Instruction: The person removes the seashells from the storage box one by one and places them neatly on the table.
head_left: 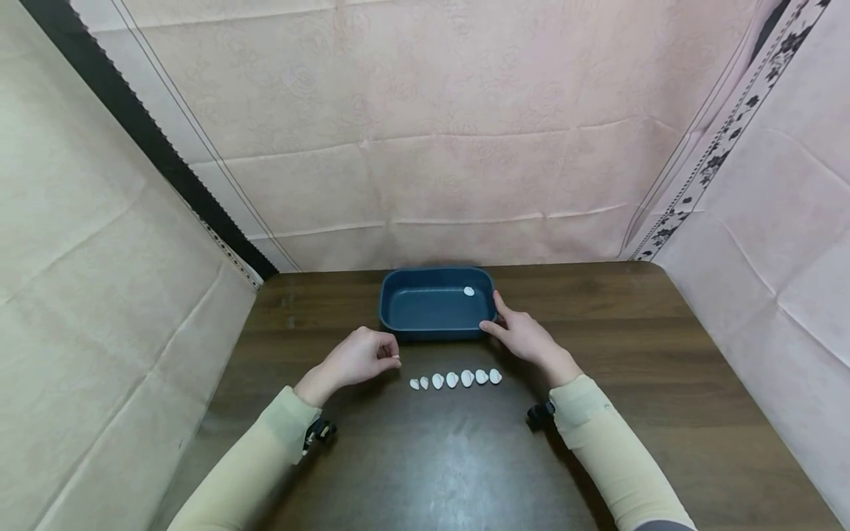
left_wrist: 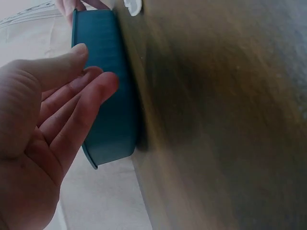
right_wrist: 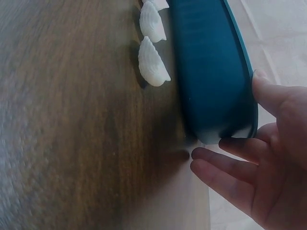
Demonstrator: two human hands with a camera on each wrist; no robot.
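Observation:
Near the tray's front left corner, my left hand (head_left: 361, 355) is raised over the table. Its thumb and forefinger come together on a tiny pale thing, seemingly a small shell, mostly hidden by the fingertips. In the left wrist view the other fingers (left_wrist: 76, 115) are loosely bent. My right hand (head_left: 527, 338) grips the right end of a blue tray (head_left: 432, 333), thumb on its rim and fingers against the end wall. One white shell (head_left: 468, 291) lies inside the tray. In front of it several ridged white shells (right_wrist: 152, 63) form a row, larger toward the right.
The wooden table (head_left: 598, 310) has its back edge just behind the tray. Pale cloth (head_left: 465, 147) hangs behind and along both sides. A dark wrist device (head_left: 319, 434) sits under the left cuff, and another (head_left: 539, 414) under the right cuff.

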